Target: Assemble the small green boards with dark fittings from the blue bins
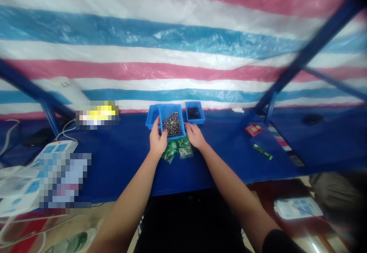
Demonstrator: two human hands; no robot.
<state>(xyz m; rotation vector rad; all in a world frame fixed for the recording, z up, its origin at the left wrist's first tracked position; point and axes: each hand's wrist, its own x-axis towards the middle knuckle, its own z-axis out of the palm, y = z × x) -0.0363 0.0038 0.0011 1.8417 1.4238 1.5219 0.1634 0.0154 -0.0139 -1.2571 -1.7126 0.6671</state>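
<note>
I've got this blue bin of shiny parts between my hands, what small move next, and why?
Perhaps level the blue bin: its shiny parts lie heaped toward the near edge, by the green packets, and your left hand and right hand are at its sides.

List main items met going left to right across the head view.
White power strip, left hand, blue bin of small parts, right hand, red box, narrow green packet, second power strip.

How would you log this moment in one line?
Left hand: gripping blue rectangular plastic bin; right hand: at bin's right side; contents: small dark shiny pieces; nearby: green-and-clear plastic packets
</note>
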